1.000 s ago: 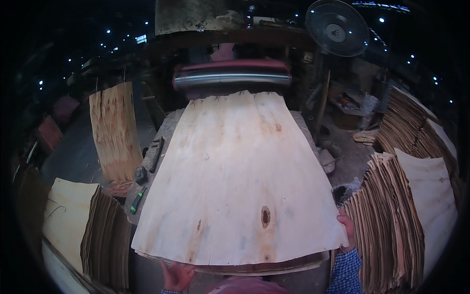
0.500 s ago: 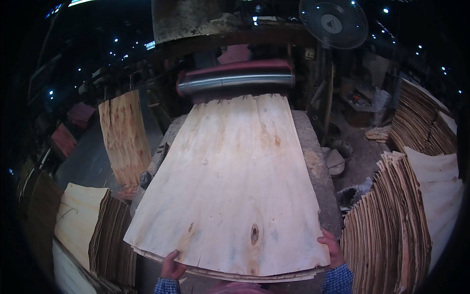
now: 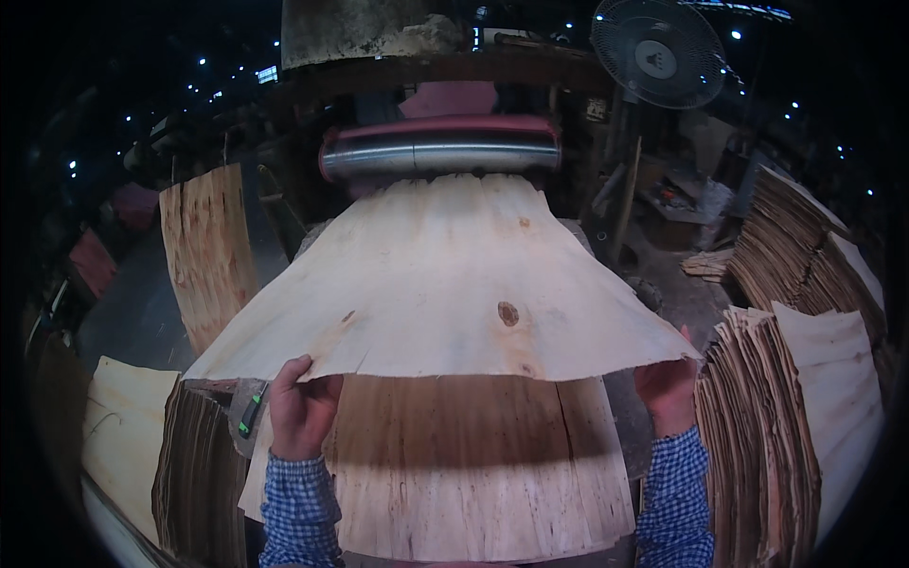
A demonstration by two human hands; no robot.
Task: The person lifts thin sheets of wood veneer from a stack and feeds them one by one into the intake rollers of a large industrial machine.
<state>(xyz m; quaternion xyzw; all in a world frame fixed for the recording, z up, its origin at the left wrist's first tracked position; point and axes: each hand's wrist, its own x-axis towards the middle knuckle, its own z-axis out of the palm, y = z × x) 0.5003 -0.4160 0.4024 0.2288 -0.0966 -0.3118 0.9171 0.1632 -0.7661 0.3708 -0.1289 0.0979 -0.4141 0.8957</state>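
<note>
A pale sheet of wood veneer point(image 3: 426, 284) is raised along its near edge, and its far end lies at a shiny metal roller point(image 3: 436, 155). My left hand point(image 3: 305, 407) grips the near edge toward the left, thumb on top and fingers beneath. At the right corner my right hand point(image 3: 668, 390) has hold of the same sheet, its fingers partly hidden behind the edge. Below the raised sheet lies another veneer sheet point(image 3: 473, 502), browner and streaked, on a worn bench point(image 3: 622, 417).
Upright stacks of veneer stand close on the left point(image 3: 194, 473) and right point(image 3: 757, 435), with another stack point(image 3: 795, 241) farther right. A streaked sheet point(image 3: 208, 251) leans at left. A small green-and-black tool point(image 3: 251, 414) lies beside my left hand. A fan point(image 3: 656, 59) stands beyond.
Both hands have lifted the near edge of the top sheet and moved it forward toward the roller. The sheet now bows upward, and the browner sheet beneath shows.
</note>
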